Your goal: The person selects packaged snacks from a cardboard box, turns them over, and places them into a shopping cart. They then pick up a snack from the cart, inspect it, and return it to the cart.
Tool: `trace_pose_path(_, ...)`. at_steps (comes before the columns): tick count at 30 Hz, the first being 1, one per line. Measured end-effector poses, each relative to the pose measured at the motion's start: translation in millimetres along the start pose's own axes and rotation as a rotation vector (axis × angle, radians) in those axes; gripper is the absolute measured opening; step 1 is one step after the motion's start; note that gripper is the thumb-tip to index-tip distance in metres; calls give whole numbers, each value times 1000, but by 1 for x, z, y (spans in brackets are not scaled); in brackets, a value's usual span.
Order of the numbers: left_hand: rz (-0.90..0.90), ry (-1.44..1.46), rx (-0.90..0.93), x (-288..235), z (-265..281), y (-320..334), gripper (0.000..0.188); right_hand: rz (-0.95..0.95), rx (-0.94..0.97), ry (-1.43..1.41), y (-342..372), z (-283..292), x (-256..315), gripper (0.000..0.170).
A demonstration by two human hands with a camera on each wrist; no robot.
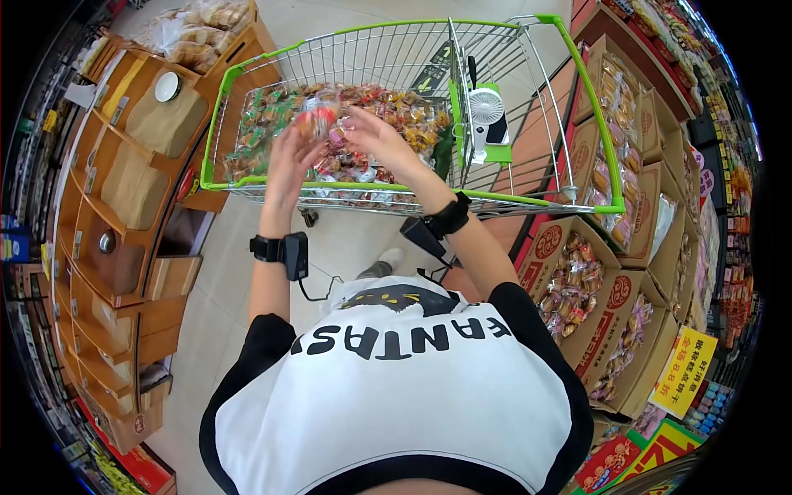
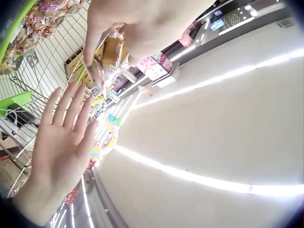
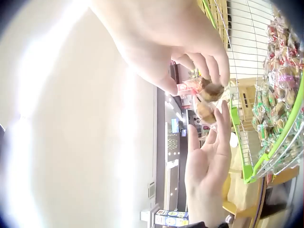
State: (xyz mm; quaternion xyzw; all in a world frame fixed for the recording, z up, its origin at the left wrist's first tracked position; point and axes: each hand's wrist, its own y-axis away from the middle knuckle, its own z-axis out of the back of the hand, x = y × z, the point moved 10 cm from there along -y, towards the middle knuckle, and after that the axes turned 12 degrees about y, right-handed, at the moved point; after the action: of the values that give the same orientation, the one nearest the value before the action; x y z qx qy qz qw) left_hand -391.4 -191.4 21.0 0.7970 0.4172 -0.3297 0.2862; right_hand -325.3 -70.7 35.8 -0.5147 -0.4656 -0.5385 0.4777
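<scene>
My left hand (image 1: 294,161) pinches a clear-wrapped brown snack (image 1: 318,121) over the shopping cart (image 1: 330,35). In the left wrist view the brown, shiny-wrapped snack (image 2: 112,51) sits between the thumb and fingers of that hand. My right hand (image 1: 384,144) is beside it, palm turned toward the snack, fingers extended; the left wrist view shows this hand (image 2: 61,142) flat. From the right wrist view, the wrapped snack (image 3: 205,111) lies between the fingertips of both hands. Below them, many small wrapped snacks (image 1: 412,124) in green, red and yellow fill the basket.
A handheld white fan (image 1: 487,106) and a phone (image 1: 496,130) rest at the cart's child seat. Wooden bread shelves (image 1: 136,165) stand on the left. Cardboard boxes (image 1: 602,326) of wrapped snacks line the right, near a yellow sign (image 1: 683,371).
</scene>
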Motion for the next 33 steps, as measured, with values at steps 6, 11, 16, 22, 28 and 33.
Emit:
trace_pose_path(6,-29,-204,-169,6,32,-2,50,-24,-43,127,21,2,-19,52)
trace_pose_path(11,142,-290,-6,46,30,18,21,-142,-10,198,61,18,-54,33)
trace_pose_path(16,167,-418,34,65,13,37,16,-155,-25,93,95,34,-62,27)
trace_pose_path(22,176,-415,156,89,-27,39,15,-182,-96,26,126,45,-48,25)
trace_pose_path(28,260,-416,386,115,-84,53,15,-186,-195,-22,151,64,-52,26)
trace_pose_path(33,359,-434,522,145,-111,60,15,-207,-315,-4,180,90,-54,26)
